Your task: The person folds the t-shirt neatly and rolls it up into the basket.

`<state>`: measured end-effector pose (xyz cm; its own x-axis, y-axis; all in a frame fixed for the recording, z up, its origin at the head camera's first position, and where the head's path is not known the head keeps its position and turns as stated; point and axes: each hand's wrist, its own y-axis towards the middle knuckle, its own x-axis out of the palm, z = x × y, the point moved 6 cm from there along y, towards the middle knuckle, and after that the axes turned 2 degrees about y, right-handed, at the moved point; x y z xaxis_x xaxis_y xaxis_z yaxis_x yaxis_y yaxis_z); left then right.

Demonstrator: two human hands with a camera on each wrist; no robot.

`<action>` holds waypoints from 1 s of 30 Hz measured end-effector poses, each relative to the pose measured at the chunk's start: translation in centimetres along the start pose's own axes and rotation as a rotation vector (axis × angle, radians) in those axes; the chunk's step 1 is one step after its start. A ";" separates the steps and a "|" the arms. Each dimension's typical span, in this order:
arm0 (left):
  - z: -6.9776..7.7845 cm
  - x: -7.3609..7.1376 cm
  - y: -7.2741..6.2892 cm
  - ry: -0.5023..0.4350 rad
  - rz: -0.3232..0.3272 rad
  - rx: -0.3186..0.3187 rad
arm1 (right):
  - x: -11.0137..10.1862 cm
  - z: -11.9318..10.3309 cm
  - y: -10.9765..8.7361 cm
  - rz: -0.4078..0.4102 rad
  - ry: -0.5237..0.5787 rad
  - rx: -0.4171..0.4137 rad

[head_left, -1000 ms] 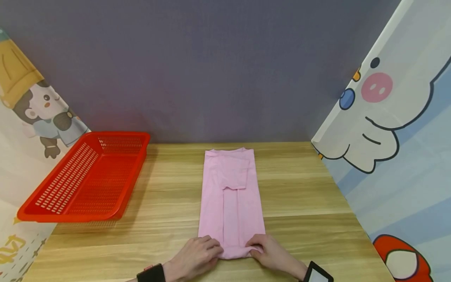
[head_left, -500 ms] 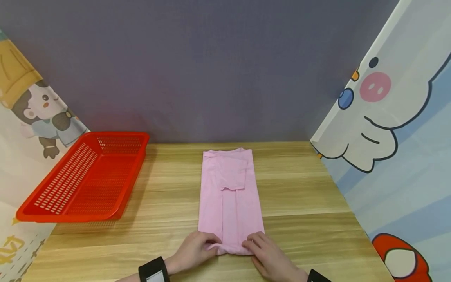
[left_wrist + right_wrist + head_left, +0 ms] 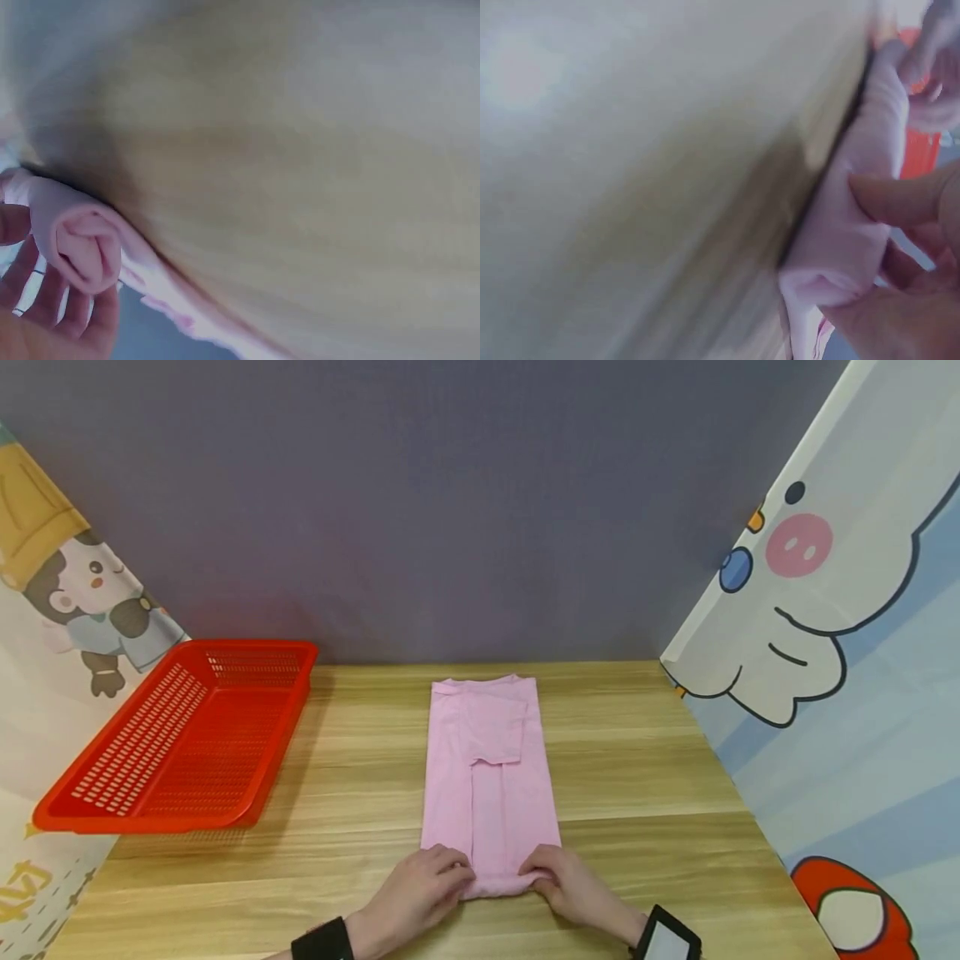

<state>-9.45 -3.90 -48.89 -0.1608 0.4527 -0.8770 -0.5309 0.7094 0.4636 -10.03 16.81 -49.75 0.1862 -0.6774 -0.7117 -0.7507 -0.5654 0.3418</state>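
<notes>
A pink shirt (image 3: pixel 488 802), folded into a long strip, lies flat on the wooden table with a sleeve-like flap folded over its far part. Its near end is rolled up into a thick roll (image 3: pixel 86 247), whose spiral end shows in the left wrist view. My left hand (image 3: pixel 423 889) holds the left end of this roll, thumb on one side and fingers on the other. At the right end, my right hand (image 3: pixel 570 885) grips the roll; its thumb (image 3: pixel 900 199) presses into the cloth in the right wrist view.
A red plastic basket (image 3: pixel 258 777) with slotted walls stands at the table's left. Behind the wooden table (image 3: pixel 637 760) rises a grey panel (image 3: pixel 480 510). Cartoon-printed sheets (image 3: pixel 885 693) border both sides.
The rolled near end has moved slightly away from me, shortening the flat part. Both hands have shifted their hold along with it. The basket stays in place.
</notes>
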 end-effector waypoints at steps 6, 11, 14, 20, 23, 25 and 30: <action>0.5 -0.3 -0.2 0.137 0.058 0.124 | -0.4 1.3 1.0 -0.163 0.135 0.167; -0.3 0.0 -0.3 0.047 0.016 0.031 | -0.5 1.5 1.5 -0.214 0.136 0.213; -0.9 0.3 -0.3 -0.041 -0.014 -0.055 | -0.4 1.4 1.4 -0.224 0.115 0.217; -2.3 0.8 0.0 -0.248 -0.116 -0.257 | -0.2 0.3 0.3 -0.164 -0.085 0.080; -3.3 1.1 0.4 -0.380 -0.168 -0.394 | 0.1 -0.5 -0.2 -0.108 -0.227 -0.035; -4.0 1.3 0.6 -0.449 -0.198 -0.470 | 0.2 -0.9 -0.4 -0.070 -0.308 -0.099; -4.9 1.8 0.9 -0.546 -0.264 -0.571 | 0.5 -1.0 -0.6 0.006 -0.414 -0.164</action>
<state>-14.29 -5.13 -50.65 0.3761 0.6123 -0.6955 -0.8585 0.5127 -0.0129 -8.92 16.34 -49.70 -0.1123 -0.4543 -0.8837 -0.6343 -0.6519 0.4157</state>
